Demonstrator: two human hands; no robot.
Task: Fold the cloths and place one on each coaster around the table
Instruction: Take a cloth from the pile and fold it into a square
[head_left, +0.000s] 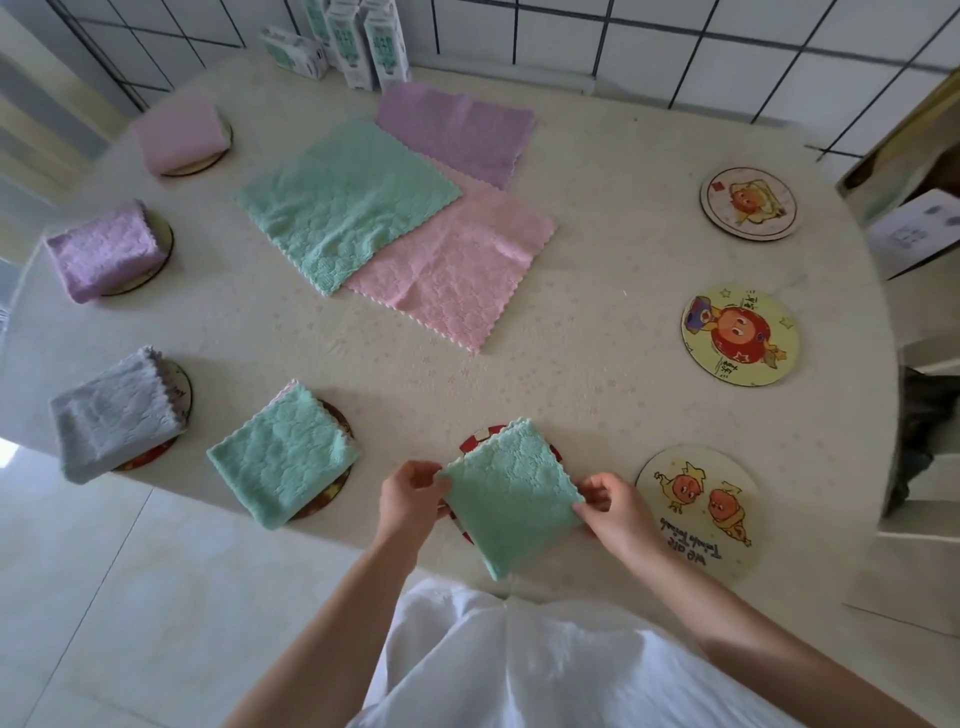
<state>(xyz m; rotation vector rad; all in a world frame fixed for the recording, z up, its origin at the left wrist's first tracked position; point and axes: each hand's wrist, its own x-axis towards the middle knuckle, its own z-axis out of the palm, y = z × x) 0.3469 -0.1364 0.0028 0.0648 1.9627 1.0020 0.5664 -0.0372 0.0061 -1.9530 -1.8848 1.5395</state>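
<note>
A round table in a cream tablecloth has unfolded green, pink and purple fleece cloths at its centre. At the near edge, a folded mint-green fleece square with scalloped edges lies on a red-and-white round coaster. The left hand and right hand each pinch a side corner.

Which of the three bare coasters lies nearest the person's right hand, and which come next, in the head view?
1. Two-tomato coaster, just beside the right hand pinching the folded green cloth.
2. Red-tomato coaster, mid right edge.
3. Pale coaster, far right, at the back.
</note>
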